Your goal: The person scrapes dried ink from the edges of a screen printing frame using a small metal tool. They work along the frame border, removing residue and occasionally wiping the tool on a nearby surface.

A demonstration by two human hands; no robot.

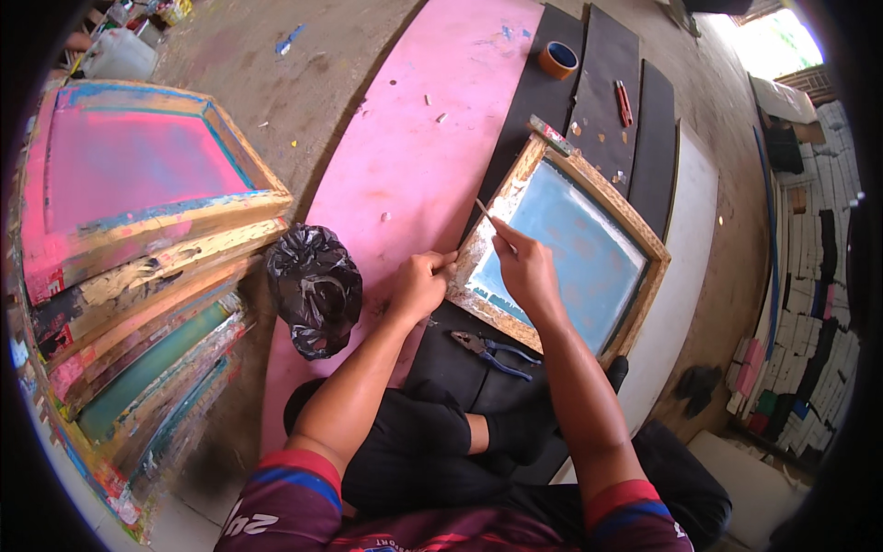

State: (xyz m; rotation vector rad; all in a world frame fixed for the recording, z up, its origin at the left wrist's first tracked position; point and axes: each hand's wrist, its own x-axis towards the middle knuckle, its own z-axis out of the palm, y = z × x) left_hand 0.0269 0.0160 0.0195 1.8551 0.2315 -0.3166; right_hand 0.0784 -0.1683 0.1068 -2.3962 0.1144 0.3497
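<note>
A silk-screen frame (641,221) with speckled wooden sides and blue-grey mesh lies tilted in front of me. My left hand (421,283) is closed on its near left side, fingers at the outer edge. Over the left part of the mesh, my right hand (527,269) grips a thin, light-coloured stick-like tool (483,210), its tip at the left wooden side. The tool's exact kind is too small to tell. A pair of pliers (497,353) with blue handles rests just below the frame. At the frame's far corner is a paint-stained strip (552,135).
Paint-smeared screens (152,175) stand stacked on the left, near a black plastic bag (315,290). A pink board (391,138) and black boards (602,55) lie underneath. Beyond the frame are an orange tape roll (558,60) and a red cutter knife (624,103). Stacked sheets (832,230) line the right.
</note>
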